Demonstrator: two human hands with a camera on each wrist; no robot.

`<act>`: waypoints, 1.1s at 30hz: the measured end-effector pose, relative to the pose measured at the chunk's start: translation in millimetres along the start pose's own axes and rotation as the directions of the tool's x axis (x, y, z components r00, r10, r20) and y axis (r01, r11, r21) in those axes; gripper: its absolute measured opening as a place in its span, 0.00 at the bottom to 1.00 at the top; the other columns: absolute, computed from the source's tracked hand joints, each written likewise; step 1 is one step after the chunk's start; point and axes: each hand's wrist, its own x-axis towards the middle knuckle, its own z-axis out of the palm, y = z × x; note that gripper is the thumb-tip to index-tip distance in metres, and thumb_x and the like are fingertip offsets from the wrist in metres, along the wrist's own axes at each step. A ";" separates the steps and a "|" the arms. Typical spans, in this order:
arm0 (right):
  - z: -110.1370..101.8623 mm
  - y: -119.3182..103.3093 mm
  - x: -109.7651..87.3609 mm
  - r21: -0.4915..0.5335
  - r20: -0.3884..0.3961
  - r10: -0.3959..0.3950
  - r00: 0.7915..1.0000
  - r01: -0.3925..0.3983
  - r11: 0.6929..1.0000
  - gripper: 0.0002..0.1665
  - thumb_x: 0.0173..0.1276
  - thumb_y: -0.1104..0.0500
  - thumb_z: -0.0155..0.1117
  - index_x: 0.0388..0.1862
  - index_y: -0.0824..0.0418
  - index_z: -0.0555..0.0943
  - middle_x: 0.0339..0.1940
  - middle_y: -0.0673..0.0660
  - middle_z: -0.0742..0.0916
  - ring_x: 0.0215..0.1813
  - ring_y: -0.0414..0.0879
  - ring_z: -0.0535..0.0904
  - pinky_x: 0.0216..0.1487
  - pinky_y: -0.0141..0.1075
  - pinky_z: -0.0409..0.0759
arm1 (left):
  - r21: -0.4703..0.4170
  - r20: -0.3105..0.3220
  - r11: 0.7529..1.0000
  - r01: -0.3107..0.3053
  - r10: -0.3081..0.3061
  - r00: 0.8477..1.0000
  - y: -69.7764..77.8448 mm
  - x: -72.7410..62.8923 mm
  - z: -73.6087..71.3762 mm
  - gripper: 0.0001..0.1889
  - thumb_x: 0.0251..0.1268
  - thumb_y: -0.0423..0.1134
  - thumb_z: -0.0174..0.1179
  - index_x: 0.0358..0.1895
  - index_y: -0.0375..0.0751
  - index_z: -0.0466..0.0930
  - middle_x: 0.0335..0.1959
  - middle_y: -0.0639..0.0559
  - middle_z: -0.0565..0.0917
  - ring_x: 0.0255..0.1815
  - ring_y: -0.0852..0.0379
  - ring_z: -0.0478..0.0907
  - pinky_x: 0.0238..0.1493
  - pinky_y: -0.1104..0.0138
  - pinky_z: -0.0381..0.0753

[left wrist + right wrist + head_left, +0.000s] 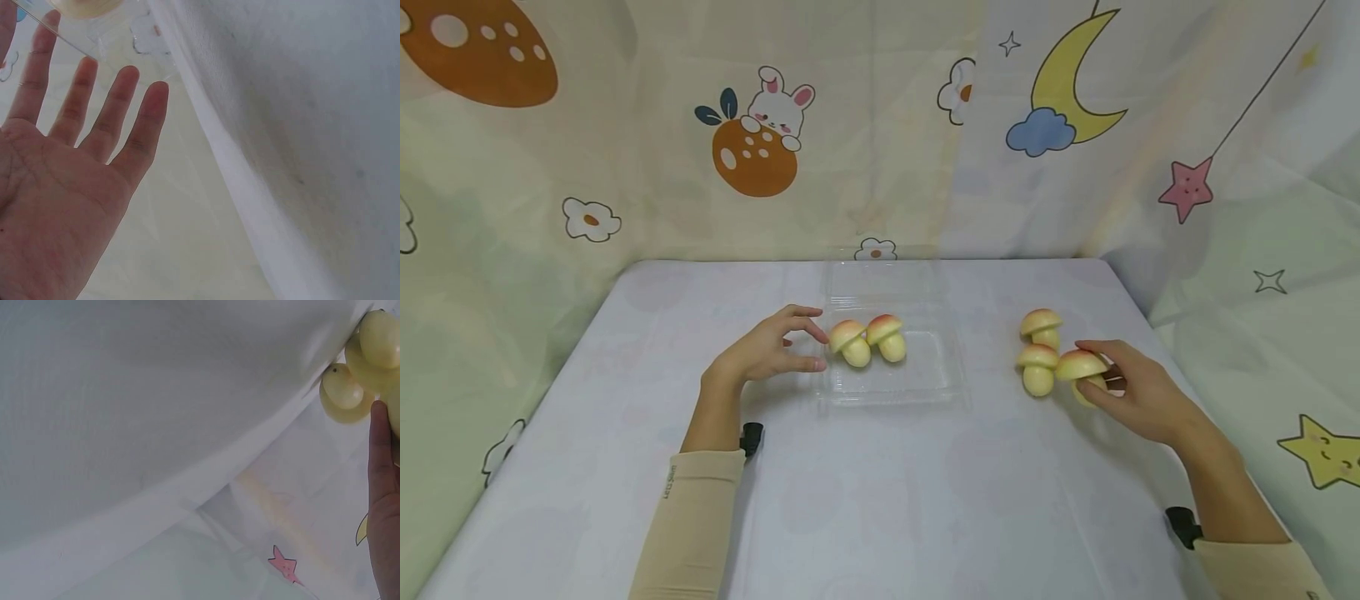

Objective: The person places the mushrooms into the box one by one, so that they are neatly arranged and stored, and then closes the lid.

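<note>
A clear plastic box (925, 379) lies with its lid folded back on the table. Two mushroom-shaped pieces with reddish-yellow caps, one on the left (854, 350) and one beside it (889, 343), sit in its left half. My left hand (763, 346) is at the box's left edge, its fingers spread and fairly straight in the left wrist view. On the right, my right hand (1142, 398) pinches a mushroom (1080, 365) between thumb and fingers. Beside it stand a front mushroom (1038, 371) and a rear mushroom (1041, 323); the right wrist view shows their pale stems.
A white cloth covers the table (887, 500). Behind it and at its sides hangs a patterned curtain (880, 167) with a moon, stars and a rabbit. The clear lid (883, 283) reaches the table's back edge.
</note>
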 end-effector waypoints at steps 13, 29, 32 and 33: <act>4.2 -4.2 7.0 0.015 -0.150 -0.117 0.982 0.121 0.993 0.35 0.58 0.73 0.74 0.66 0.66 0.77 0.53 0.54 0.82 0.43 0.27 0.76 0.45 0.14 0.77 | 0.006 -0.002 1.000 0.005 -0.005 1.000 1.6 -0.7 0.8 0.23 0.57 0.50 0.78 0.53 0.45 0.85 0.78 0.47 0.64 0.79 0.45 0.59 0.71 0.42 0.72; 9.2 -13.8 25.4 0.045 -0.171 -0.159 0.972 0.169 0.985 0.36 0.57 0.75 0.74 0.66 0.69 0.76 0.55 0.59 0.83 0.48 0.26 0.76 0.46 0.14 0.77 | 0.000 -0.003 1.000 0.000 0.000 1.000 2.1 -0.7 1.2 0.23 0.56 0.49 0.78 0.53 0.44 0.85 0.78 0.46 0.64 0.79 0.45 0.59 0.71 0.42 0.72; 10.9 -17.2 28.7 0.065 -0.180 -0.157 0.971 0.171 0.983 0.36 0.56 0.76 0.75 0.66 0.68 0.77 0.55 0.59 0.83 0.47 0.27 0.76 0.45 0.14 0.78 | -0.002 -0.003 1.000 0.001 -0.001 1.000 2.1 -0.4 1.3 0.23 0.57 0.49 0.78 0.53 0.44 0.85 0.78 0.47 0.64 0.79 0.45 0.59 0.72 0.42 0.72; 11.6 -18.2 30.0 0.074 -0.183 -0.154 0.971 0.170 0.983 0.37 0.56 0.76 0.75 0.66 0.68 0.77 0.55 0.58 0.83 0.47 0.27 0.77 0.45 0.15 0.79 | 0.000 -0.002 1.000 0.000 0.000 1.000 2.1 -0.4 1.1 0.23 0.57 0.49 0.78 0.53 0.44 0.85 0.78 0.47 0.64 0.79 0.45 0.59 0.71 0.42 0.72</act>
